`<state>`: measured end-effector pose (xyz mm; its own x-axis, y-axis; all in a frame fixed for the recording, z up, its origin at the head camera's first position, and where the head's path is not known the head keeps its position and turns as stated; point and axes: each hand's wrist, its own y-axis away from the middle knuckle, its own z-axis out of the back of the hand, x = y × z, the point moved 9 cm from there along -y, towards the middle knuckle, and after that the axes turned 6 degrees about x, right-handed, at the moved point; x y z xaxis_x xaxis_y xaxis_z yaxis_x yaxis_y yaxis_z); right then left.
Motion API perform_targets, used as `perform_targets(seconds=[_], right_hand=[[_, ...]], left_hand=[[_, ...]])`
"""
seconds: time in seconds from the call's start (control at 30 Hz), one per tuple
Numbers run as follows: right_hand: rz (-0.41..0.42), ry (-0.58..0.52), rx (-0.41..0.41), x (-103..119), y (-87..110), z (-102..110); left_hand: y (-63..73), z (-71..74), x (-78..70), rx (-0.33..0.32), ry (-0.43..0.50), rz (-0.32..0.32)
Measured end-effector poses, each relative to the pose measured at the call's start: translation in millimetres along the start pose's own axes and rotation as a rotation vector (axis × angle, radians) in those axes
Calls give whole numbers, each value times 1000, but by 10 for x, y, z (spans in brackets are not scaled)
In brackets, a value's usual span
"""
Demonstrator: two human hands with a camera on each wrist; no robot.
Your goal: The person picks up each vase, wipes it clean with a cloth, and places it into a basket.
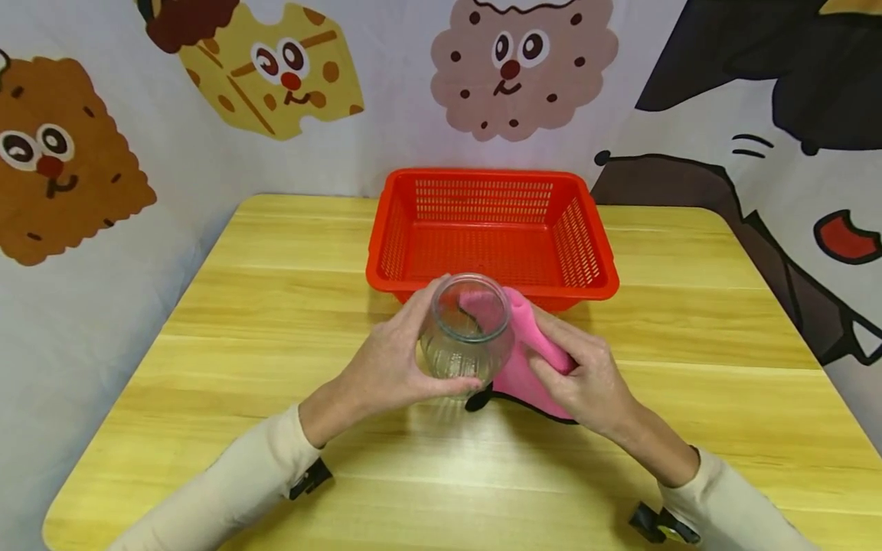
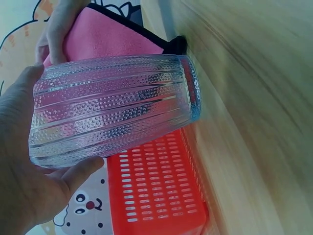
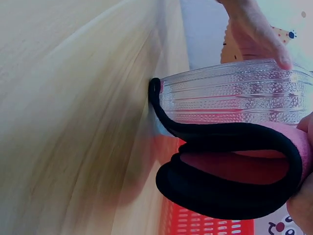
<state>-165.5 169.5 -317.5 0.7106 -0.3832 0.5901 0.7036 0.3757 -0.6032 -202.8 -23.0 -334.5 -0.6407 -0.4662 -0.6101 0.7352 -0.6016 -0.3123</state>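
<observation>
A clear glass jar (image 1: 460, 366) with ribbed, dotted sides stands upright in front of me, its open mouth facing up. My left hand (image 1: 389, 360) grips it from the left, thumb at the near side and fingers around the far side. In the left wrist view the jar's base (image 2: 194, 93) is close over the table. My right hand (image 1: 586, 375) holds a folded pink cloth (image 1: 527, 383) with black edging at the jar's right side. Pink shows through the glass. In the right wrist view the black edging (image 3: 220, 196) loops below the jar.
A red plastic basket (image 1: 492, 291) with slotted walls sits just beyond the hands. The wooden table (image 1: 276, 306) has light yellow grain. Behind it hangs a white backdrop (image 1: 400, 92) with cartoon biscuits and cheese. Black straps (image 1: 310, 478) are on both wrists.
</observation>
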Motion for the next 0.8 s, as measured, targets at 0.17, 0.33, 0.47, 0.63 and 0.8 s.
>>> perform_targets(seconds=[0.17,0.33,0.47,0.63,0.8], right_hand=[[5,-26,-1,-7,13,7],[-6,-16,1,-31,15,9],[-15,6,0,-50,23,4],[-28,14,9,-78,40,-8],[-4,30,15,-84,83,-31]], left_hand=[[3,1,-1,1,1,4],[4,0,9,3,2,15],[6,12,13,-6,0,9],[12,18,13,-14,0,0],[26,8,18,-18,-1,1]])
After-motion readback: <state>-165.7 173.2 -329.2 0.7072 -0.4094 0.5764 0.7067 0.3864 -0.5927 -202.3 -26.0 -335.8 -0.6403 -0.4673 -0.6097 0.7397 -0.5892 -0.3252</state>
